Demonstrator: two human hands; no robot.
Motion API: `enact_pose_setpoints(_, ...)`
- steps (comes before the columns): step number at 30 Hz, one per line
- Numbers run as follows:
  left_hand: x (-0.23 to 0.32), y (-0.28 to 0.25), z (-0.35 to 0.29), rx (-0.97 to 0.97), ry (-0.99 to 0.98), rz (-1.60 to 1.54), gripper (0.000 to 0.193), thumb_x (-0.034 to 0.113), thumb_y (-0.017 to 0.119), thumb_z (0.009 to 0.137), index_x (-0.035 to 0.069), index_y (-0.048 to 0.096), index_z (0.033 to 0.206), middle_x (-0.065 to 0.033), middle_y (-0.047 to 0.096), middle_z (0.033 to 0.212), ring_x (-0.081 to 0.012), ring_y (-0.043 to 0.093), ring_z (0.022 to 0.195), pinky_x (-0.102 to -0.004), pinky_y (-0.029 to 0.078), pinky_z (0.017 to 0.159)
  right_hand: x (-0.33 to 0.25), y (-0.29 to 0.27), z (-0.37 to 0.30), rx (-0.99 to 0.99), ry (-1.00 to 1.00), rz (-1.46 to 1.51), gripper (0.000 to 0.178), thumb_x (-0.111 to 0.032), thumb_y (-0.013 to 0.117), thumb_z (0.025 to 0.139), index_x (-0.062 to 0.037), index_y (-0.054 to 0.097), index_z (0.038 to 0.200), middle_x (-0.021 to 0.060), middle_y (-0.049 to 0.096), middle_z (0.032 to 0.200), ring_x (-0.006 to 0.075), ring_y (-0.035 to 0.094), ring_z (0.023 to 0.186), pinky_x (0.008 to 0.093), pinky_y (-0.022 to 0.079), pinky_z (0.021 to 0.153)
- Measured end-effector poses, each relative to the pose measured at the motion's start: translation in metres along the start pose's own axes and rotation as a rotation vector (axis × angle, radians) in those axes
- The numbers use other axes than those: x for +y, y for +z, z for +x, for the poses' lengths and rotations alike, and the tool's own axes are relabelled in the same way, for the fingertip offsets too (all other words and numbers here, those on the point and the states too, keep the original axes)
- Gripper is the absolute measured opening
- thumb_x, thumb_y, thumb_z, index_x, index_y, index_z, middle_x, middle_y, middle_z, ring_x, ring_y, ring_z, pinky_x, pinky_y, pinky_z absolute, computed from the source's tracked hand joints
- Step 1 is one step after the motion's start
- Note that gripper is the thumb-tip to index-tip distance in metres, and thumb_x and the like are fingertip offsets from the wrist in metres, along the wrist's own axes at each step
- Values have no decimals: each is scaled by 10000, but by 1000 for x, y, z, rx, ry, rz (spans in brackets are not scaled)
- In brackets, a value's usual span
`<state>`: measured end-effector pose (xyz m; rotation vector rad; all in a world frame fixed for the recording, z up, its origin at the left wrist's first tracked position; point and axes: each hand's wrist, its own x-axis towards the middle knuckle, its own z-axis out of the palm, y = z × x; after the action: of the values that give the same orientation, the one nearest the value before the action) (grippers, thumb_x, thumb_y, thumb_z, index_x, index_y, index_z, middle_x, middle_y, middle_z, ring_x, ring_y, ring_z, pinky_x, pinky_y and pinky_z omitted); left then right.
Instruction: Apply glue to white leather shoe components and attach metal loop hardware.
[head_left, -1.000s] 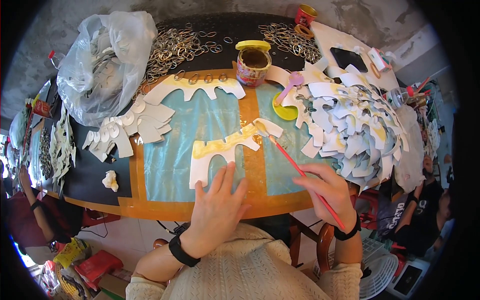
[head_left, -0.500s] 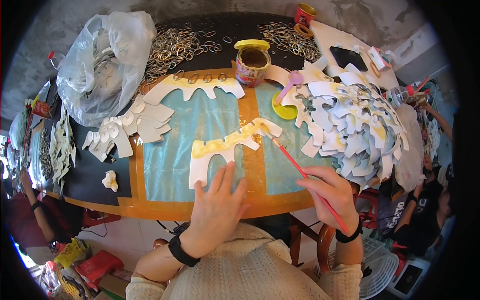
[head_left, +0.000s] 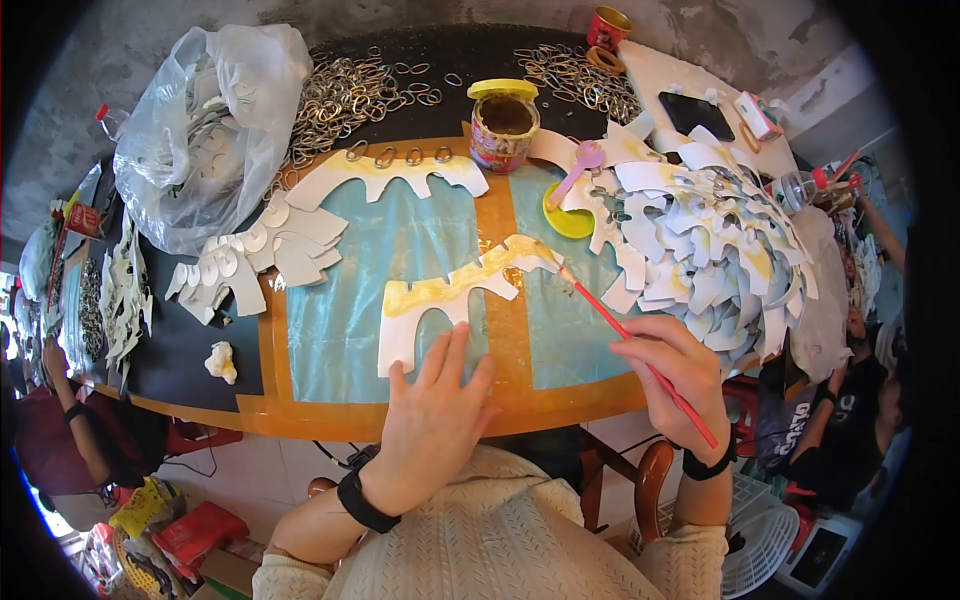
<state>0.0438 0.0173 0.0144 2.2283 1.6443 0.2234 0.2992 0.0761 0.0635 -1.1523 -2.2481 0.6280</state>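
Note:
A white cut-out piece [head_left: 399, 335] with arched notches lies on the blue sheet, its upper band coated in yellowish glue. My left hand [head_left: 432, 400] rests with fingers stretched out, the fingertips at the piece's lower edge. In my right hand [head_left: 680, 375] is a thin red brush [head_left: 610, 319], its tip touching the right end of the piece. Beyond it, a similar white piece [head_left: 325, 178] carries a row of metal rings [head_left: 385, 157] on its glued band. An open tin [head_left: 503, 140] of brownish paste stands behind.
A heap of glued white pieces [head_left: 710, 250] sits on the right, near a pink spoon [head_left: 578, 172] and yellow lid [head_left: 567, 216]. Loose rings [head_left: 350, 95] and a plastic bag [head_left: 215, 120] lie at the back left. Other people work at both sides.
My right hand and the brush have moved slightly right, and the brush tip has slid along to the right end of the piece. My left hand has stayed in place.

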Motion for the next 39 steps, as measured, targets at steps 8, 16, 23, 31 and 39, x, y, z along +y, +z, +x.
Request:
enact_pose_setpoints(8,1,0,0,2,6,0,522,243,778,815,81,569,1265,-224,423,1482,-340,443,1332,-560,410,946,-3,6,14,0,-41,20,237,116,654,809,2,685,1014,153,664,1042,310,685,844,327,545,716)
enact_pose_setpoints(16,0,1,0,-3,2,-7,516,239,776,816,79,570,1262,-225,418,1484,-344,440,1335,-567,413,948,-2,-4,6,5,2,-11,227,111,647,823,3,689,1019,152,664,1045,307,687,838,330,546,715)
enact_pose_setpoints(23,1,0,0,-9,-3,-3,516,244,773,820,80,566,1263,-227,416,1487,-348,438,1337,-563,413,945,-4,1,12,26,-20,19,224,122,642,821,10,687,1010,156,663,1040,303,682,836,328,545,716)
enact_pose_setpoints(31,-1,2,0,2,7,3,528,248,775,817,86,559,1271,-231,418,1486,-347,441,1335,-557,411,949,-7,10,24,8,-62,69,229,118,650,815,7,688,1011,154,662,1033,310,676,844,328,539,715)
enact_pose_setpoints(39,0,2,1,2,6,13,534,244,781,810,87,567,1273,-231,419,1484,-343,444,1332,-550,412,941,-7,3,20,-18,-37,64,225,104,656,822,-5,695,1016,145,663,1037,300,679,847,321,538,717)
